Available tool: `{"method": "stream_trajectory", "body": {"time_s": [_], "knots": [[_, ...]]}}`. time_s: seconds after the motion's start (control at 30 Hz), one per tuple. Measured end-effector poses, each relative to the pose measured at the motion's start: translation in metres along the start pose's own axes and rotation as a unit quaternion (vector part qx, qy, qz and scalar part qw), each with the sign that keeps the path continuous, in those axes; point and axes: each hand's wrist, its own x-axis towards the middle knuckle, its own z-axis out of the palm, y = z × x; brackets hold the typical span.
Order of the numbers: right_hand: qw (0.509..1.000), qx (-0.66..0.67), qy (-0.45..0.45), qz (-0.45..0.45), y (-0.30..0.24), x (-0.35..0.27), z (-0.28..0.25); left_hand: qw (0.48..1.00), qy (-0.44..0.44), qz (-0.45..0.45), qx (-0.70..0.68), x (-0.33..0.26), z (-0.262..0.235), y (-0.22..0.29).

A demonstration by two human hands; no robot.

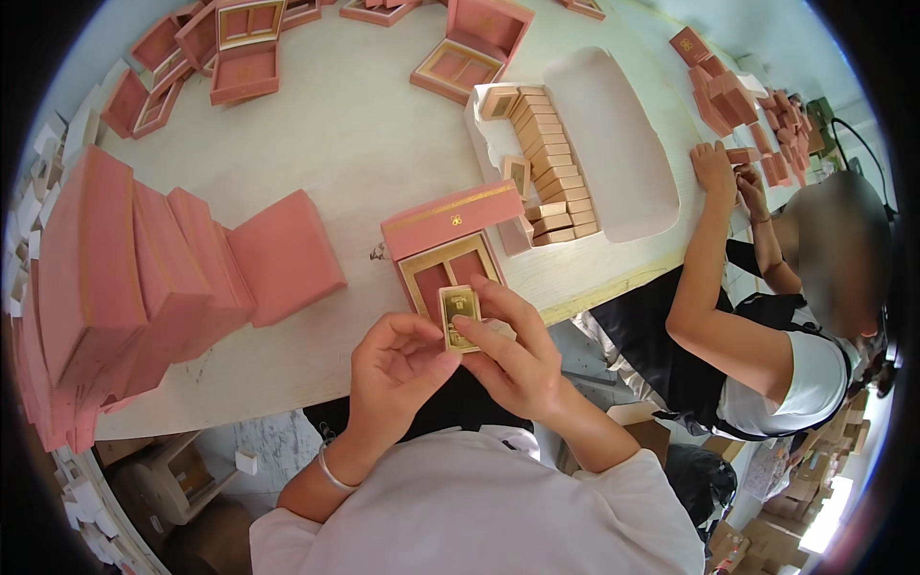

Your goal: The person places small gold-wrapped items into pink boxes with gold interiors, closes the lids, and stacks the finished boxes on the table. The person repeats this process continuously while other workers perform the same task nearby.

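Both hands hold a small tan box with a shiny gold face (461,304) upright in front of me, near the table's edge. My right hand (522,355) grips its right side, one finger lying across the gold face. At the lower left side, my left hand (395,369) pinches the box between thumb and fingers. Just behind it lies an open pink case (450,221), with a gold-rimmed inner frame divided into two recesses. The small box and my hands hide the lower part of that frame.
A white carton (596,226) holds rows of small tan boxes. Closed pink cases (153,259) stack at left; open pink cases (247,53) line the far side. A co-worker (757,355) handles pink boxes (728,96) at right. Below the table stands a beige bin (158,494).
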Motion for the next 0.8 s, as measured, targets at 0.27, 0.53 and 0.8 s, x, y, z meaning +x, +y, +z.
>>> {"method": "stream_trajectory", "body": {"time_s": [0.27,0.53,0.8], "knots": [[0.999,-0.034,0.014,-0.01,0.0,-0.003,-0.001,0.997,-0.014,-0.006,0.072,0.002,-0.007,0.015],[0.993,-0.058,-0.085,-0.066,-0.019,0.005,-0.025,0.99,-0.111,-0.06,0.055,0.001,-0.017,0.031],[0.997,-0.022,-0.011,0.071,0.001,0.01,-0.019,0.9,0.031,0.057,0.432,0.012,-0.012,0.024]]}}
